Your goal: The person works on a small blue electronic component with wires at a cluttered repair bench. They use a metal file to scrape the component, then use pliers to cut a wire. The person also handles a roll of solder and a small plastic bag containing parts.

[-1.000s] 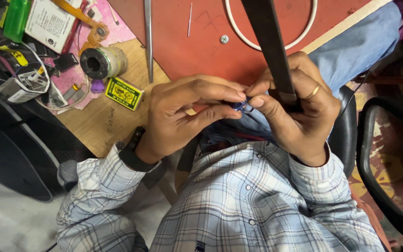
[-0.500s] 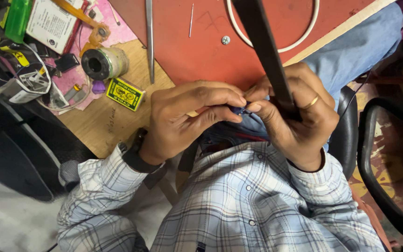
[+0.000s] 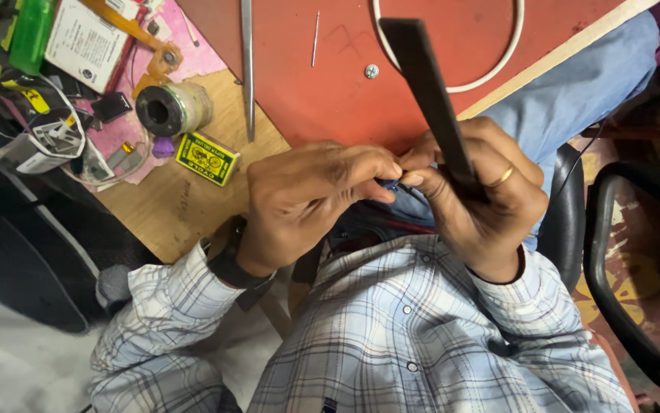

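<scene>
The long black bar (image 3: 429, 92) is sticking up over the red tabletop (image 3: 307, 84), with the right hand (image 3: 483, 199) clenching its lower end, while the left hand (image 3: 307, 199) is pinching a small blue piece (image 3: 388, 184) beside it.

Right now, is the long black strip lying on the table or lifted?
Lifted: the right hand grips the black strip, which slants up over the red table.

black strip (image 3: 433, 99), red mat (image 3: 422, 61), yellow matchbox (image 3: 208, 158), plaid shirt (image 3: 422, 336)
</scene>
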{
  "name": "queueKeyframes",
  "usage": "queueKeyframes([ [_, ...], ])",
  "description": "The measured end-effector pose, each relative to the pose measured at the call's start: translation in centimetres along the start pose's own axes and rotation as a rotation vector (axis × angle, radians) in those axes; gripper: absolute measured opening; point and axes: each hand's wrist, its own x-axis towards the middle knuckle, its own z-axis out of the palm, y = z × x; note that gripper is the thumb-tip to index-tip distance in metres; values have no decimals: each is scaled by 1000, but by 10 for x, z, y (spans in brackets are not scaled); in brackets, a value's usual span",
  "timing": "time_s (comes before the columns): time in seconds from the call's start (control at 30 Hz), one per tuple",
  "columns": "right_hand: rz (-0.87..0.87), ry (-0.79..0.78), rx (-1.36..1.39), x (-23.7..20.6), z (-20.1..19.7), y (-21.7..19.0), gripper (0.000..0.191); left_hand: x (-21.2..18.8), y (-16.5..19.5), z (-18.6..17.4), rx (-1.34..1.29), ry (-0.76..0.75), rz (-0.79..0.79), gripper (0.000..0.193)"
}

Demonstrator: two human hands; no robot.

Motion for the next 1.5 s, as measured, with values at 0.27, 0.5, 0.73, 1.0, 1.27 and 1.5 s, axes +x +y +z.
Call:
queueKeyframes([
  [0.27,-31,-127,-207,29,-39,-23,17,14,21,-1,48,64,3,22],
  [0.5,63,-56,-246,31,-49,-26,26,21,10,1,-67,174,-63,21],
  [0.73,-93,-89,-521,32,-40,-19,13,19,0,1,-112,192,-85,20],
  [1.0,-499,-128,-952,102,-20,-25,19,21,13,-9,87,138,28,20],
  [1.27,2,-220,-88,60,-15,-23,20,30,7,-19,-8,94,0,22],
  [1.5,108,-164,68,46,-12,14,17,37,-5,-20,8,171,-7,32],
])
